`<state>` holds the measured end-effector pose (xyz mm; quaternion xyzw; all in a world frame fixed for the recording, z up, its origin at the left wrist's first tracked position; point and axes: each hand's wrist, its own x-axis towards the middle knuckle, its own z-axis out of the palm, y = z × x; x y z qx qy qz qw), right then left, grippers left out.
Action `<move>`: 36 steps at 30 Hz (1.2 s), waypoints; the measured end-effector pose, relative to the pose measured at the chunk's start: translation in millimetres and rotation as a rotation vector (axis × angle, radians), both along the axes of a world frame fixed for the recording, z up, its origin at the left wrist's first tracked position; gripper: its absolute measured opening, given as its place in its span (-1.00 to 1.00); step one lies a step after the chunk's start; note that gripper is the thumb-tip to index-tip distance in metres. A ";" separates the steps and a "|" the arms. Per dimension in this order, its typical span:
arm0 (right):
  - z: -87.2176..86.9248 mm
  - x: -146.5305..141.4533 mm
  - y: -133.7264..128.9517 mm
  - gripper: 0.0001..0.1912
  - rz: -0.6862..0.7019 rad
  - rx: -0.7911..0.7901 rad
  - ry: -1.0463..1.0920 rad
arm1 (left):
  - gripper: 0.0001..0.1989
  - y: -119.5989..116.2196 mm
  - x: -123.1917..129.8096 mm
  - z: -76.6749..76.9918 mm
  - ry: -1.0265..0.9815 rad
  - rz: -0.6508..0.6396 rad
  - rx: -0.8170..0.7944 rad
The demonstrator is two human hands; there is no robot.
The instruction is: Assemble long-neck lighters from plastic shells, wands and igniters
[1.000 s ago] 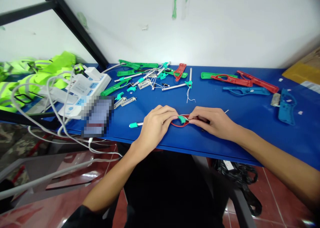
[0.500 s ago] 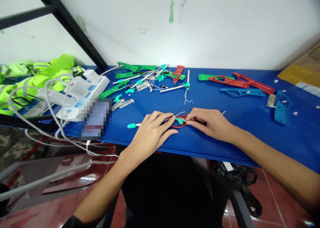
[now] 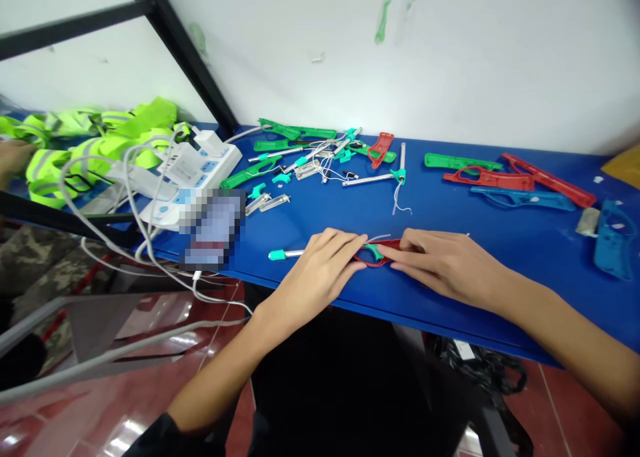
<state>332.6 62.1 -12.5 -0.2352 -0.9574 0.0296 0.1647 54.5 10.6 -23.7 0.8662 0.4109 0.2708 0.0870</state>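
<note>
A red plastic handle shell (image 3: 374,263) lies flat near the table's front edge, with a green trigger piece (image 3: 373,251) set inside its opening. My left hand (image 3: 327,263) covers the shell's left part, its thumb and fingers closed on it. From under that hand a metal rod with a green tip (image 3: 277,255) sticks out to the left. My right hand (image 3: 440,260) grips the shell's right end, thumb and fingertips pressing beside the trigger piece. A thin pale wire (image 3: 381,237) shows just behind the shell. Much of the shell is hidden under both hands.
Green shells (image 3: 300,133), rods and white wires lie in a pile at the back. Red (image 3: 487,177) and blue shells (image 3: 613,240) are at the right. A power strip (image 3: 220,167), phone (image 3: 213,227) and yellow reflective straps (image 3: 90,153) occupy the left, near another person's hand (image 3: 14,157).
The view has swung left, so things sit further right. My right hand has gone from pinching by a white wire to pressing on the shell's right end. Another person's hand now shows.
</note>
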 end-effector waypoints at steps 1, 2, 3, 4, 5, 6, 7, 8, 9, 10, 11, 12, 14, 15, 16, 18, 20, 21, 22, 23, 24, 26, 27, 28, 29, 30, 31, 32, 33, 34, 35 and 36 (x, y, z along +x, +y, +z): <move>1.4 -2.6 -0.2 -0.56 0.016 0.006 -0.034 | -0.56 -1.1 -2.0 0.6 -0.009 0.002 -0.027; 2.9 -5.3 -0.4 -0.55 0.030 0.020 -0.069 | -0.54 -2.2 -4.0 0.9 -0.014 0.007 -0.051; 4.4 -7.9 -0.6 -0.54 0.040 0.045 -0.095 | -0.52 -3.1 -5.9 1.1 -0.018 0.018 -0.067; 6.0 -10.1 -0.7 -0.53 0.047 0.076 -0.113 | -0.51 -3.9 -7.7 0.9 -0.021 0.031 -0.075; 7.8 -11.8 -0.6 -0.53 0.051 0.106 -0.119 | -0.51 -4.5 -9.3 0.6 -0.025 0.044 -0.078; 9.8 -13.1 -0.2 -0.53 0.053 0.120 -0.115 | -0.51 -5.0 -10.5 0.2 -0.032 0.055 -0.078; 11.8 -13.8 0.6 -0.52 0.049 0.114 -0.097 | -0.52 -5.2 -11.4 -0.4 -0.041 0.064 -0.079; 13.7 -14.3 2.0 -0.51 0.035 0.085 -0.069 | -0.53 -5.3 -12.0 -0.9 -0.051 0.068 -0.082; 15.4 -14.6 3.8 -0.50 0.011 0.042 -0.031 | -0.54 -5.2 -12.3 -1.4 -0.062 0.071 -0.087; 16.6 -15.1 6.0 -0.49 -0.020 -0.002 0.013 | -0.54 -5.0 -12.3 -1.8 -0.071 0.074 -0.094; 17.1 -15.8 8.4 -0.49 -0.053 -0.033 0.055 | -0.54 -4.8 -12.0 -2.1 -0.078 0.077 -0.103; 16.9 -17.0 10.9 -0.52 -0.081 -0.048 0.091 | -0.53 -4.5 -11.7 -2.2 -0.084 0.081 -0.109; 14.0 -20.5 15.0 -0.62 -0.106 -0.047 0.136 | -0.54 -4.0 -10.9 -2.0 -0.095 0.089 -0.115; 11.7 -22.8 16.4 -0.65 -0.104 -0.045 0.150 | -0.55 -3.9 -10.6 -1.8 -0.097 0.092 -0.118; 9.1 -25.3 17.3 -0.67 -0.102 -0.051 0.163 | -0.56 -3.8 -10.4 -1.8 -0.098 0.093 -0.119; 3.8 -30.3 18.1 -0.71 -0.107 -0.074 0.192 | -0.54 -4.0 -10.4 -2.3 -0.096 0.094 -0.120; -0.6 -34.6 18.2 -0.72 -0.111 -0.087 0.213 | -0.48 -4.3 -10.6 -4.1 -0.111 0.092 -0.123; -2.2 -36.2 18.3 -0.72 -0.102 -0.088 0.217 | -0.45 -4.3 -10.6 -5.5 -0.134 0.093 -0.125; -3.5 -37.4 18.3 -0.72 -0.088 -0.085 0.217 | -0.46 -4.3 -10.6 -7.3 -0.165 0.097 -0.126; -4.4 -38.1 18.2 -0.72 -0.071 -0.077 0.215 | -0.49 -4.1 -10.6 -9.2 -0.199 0.102 -0.124; -4.8 -38.4 18.1 -0.71 -0.053 -0.063 0.210 | -0.55 -3.8 -10.5 -11.3 -0.232 0.106 -0.118; -4.6 -37.6 17.1 -0.73 -0.032 -0.018 0.195 | -0.66 -3.0 -10.3 -14.9 -0.273 0.103 -0.088; -4.1 -36.8 16.4 -0.74 -0.029 0.011 0.181 | -0.69 -2.5 -10.3 -16.2 -0.279 0.094 -0.072; -3.3 -35.8 15.5 -0.75 -0.024 0.040 0.164 | -0.71 -2.2 -10.3 -17.0 -0.279 0.082 -0.059; -2.2 -34.8 14.7 -0.76 -0.019 0.065 0.144 | -0.72 -1.9 -10.2 -17.4 -0.277 0.071 -0.047; -1.0 -33.8 13.9 -0.75 -0.014 0.085 0.123 | -0.73 -1.7 -10.2 -17.3 -0.276 0.063 -0.039; 0.4 -32.9 13.2 -0.74 -0.010 0.101 0.102 | -0.74 -1.7 -10.1 -16.8 -0.277 0.057 -0.035; 1.9 -32.1 12.6 -0.72 -0.005 0.111 0.078 | -0.75 -1.7 -10.0 -16.2 -0.281 0.054 -0.032; 3.4 -31.5 12.2 -0.70 0.002 0.118 0.054 | -0.75 -1.8 -9.9 -15.6 -0.289 0.053 -0.027; 4.8 -31.1 11.8 -0.68 0.010 0.120 0.030 | -0.76 -1.8 -9.8 -15.2 -0.299 0.054 -0.021; 6.0 -30.8 11.5 -0.66 0.017 0.119 0.007 | -0.76 -1.8 -9.7 -15.0 -0.312 0.058 -0.017; 7.0 -30.6 11.2 -0.63 0.021 0.119 -0.013 | -0.77 -1.7 -9.7 -15.1 -0.328 0.063 -0.013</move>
